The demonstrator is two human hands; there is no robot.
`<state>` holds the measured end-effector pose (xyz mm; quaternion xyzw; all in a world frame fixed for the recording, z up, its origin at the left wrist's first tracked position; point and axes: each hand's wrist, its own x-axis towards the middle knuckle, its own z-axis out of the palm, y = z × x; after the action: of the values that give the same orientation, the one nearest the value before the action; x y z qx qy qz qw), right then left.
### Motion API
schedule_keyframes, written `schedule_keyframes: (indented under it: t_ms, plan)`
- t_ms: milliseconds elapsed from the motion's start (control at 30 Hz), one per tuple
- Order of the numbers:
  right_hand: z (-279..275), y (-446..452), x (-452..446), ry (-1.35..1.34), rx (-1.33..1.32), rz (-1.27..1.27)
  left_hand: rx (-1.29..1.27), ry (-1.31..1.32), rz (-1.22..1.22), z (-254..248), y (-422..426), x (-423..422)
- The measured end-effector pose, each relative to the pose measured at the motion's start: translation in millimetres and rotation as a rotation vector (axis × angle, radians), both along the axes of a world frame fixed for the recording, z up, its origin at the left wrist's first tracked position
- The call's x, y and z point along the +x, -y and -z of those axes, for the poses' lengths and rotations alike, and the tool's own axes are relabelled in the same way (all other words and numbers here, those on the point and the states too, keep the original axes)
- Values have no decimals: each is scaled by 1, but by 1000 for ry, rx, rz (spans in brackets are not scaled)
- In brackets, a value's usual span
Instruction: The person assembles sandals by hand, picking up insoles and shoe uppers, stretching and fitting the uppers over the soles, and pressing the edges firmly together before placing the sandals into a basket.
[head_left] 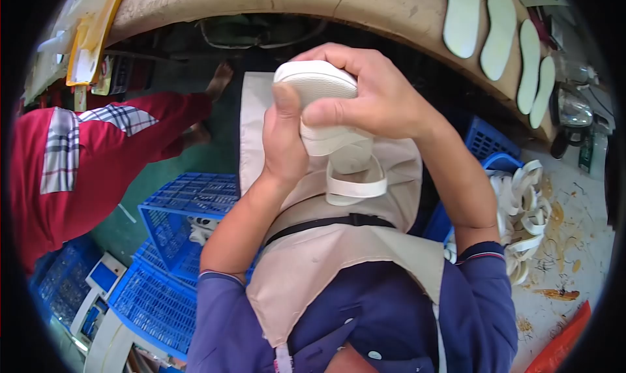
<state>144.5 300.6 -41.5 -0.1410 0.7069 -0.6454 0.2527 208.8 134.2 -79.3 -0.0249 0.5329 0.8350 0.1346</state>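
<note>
Between the left hand (pixel 282 135) and the co-worker (pixel 98 161) there is a gap over the green floor (pixel 225 128), narrowed lower down by blue crates (pixel 153 301). Ahead, the edge of the bench (pixel 280 0) blocks the way at its height. To the right, a blue basket (pixel 489 140) and piled sandals (pixel 521 210) crowd the space beside the forearm (pixel 456 171).

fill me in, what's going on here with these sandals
A person in a beige apron is gripping a white sandal with both hands, the left hand and right hand each with the thumb pressed on it. A strap loop shows nearer the body. Four pale sole-shaped pieces lie on the bench, more white sandals are heaped to the right, and someone in red clothing is on the left.
</note>
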Motion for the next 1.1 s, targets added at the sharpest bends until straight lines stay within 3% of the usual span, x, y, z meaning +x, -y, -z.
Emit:
schedule_keyframes:
  t_ms: [100, 133, 167, 233, 267, 367, 467, 567, 633, 733, 800, 867, 1100]
  plan:
    - [26, -17, 9, -27, 89, 61, -468, -187, -153, 13, -6, -2]
    - [28, -24, 10, 40, 123, 56, -520, -174, -211, 7, -3, 2]
    - [31, -28, 16, 121, 153, 53, -509, -209, -136, 3, 3, -1]
    - [37, -31, 19, 222, -32, 74, -495, -271, 18, 2, 21, -13]
    - [41, -32, 20, 240, -121, 61, -329, -89, 120, -8, 26, -19]
    - [51, -36, 27, 319, -299, -9, -10, -31, 475, 18, 41, -43]
    - [49, -32, 35, 272, -260, 36, 69, 8, 647, 27, 43, -56]
    - [48, -26, 43, 199, -206, 123, -189, -111, 603, 8, 32, -60]
    - [44, -22, 45, 153, -173, 159, -445, -68, 353, -2, 9, -46]
    - [55, -31, 50, 152, -173, 147, -107, -88, 269, 31, 4, -44]
    - [63, -27, 52, 219, -246, 185, 328, 77, 614, 48, 10, -72]
    - [63, -23, 52, 253, -271, 219, 119, 24, 355, 53, -14, -52]
    - [61, -24, 54, 213, -203, 281, -163, -59, 148, 53, -16, -32]
